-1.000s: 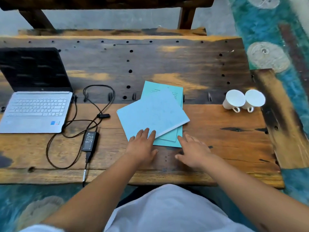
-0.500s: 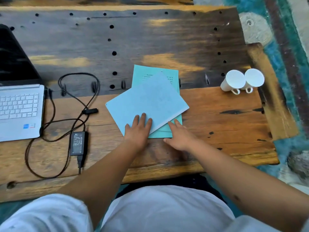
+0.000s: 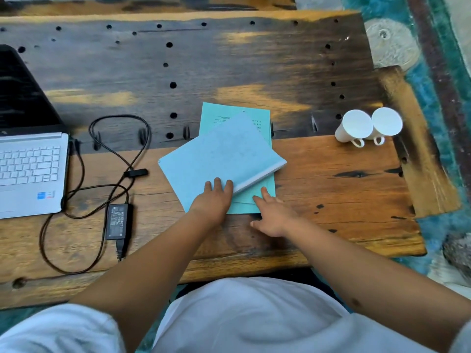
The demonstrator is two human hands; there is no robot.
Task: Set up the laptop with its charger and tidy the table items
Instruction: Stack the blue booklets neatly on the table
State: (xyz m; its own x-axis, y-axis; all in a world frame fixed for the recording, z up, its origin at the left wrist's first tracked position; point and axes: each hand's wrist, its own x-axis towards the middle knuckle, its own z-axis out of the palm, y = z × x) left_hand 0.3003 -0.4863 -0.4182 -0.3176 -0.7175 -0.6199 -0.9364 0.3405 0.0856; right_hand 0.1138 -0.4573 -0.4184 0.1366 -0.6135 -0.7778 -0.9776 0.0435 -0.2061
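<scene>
An open silver laptop (image 3: 28,171) sits at the table's left edge. Its black charger brick (image 3: 117,221) and looped cable (image 3: 112,154) lie to its right. In the middle, a pale blue book (image 3: 219,159) rests skewed on top of teal booklets (image 3: 254,118). My left hand (image 3: 214,200) lies flat on the blue book's near corner, fingers spread. My right hand (image 3: 270,215) lies flat beside it, fingertips on the lower teal booklet's near edge. Neither hand grips anything.
Two white cups (image 3: 367,127) lie tipped side by side at the right of the wooden table (image 3: 344,189). The table's near edge runs just in front of my body. A teal patterned rug (image 3: 433,98) covers the floor to the right.
Both hands slid forward from the bare wood onto the stack's near edge; the left now rests on the blue book. The view shifted right and down, cutting off most of the laptop.
</scene>
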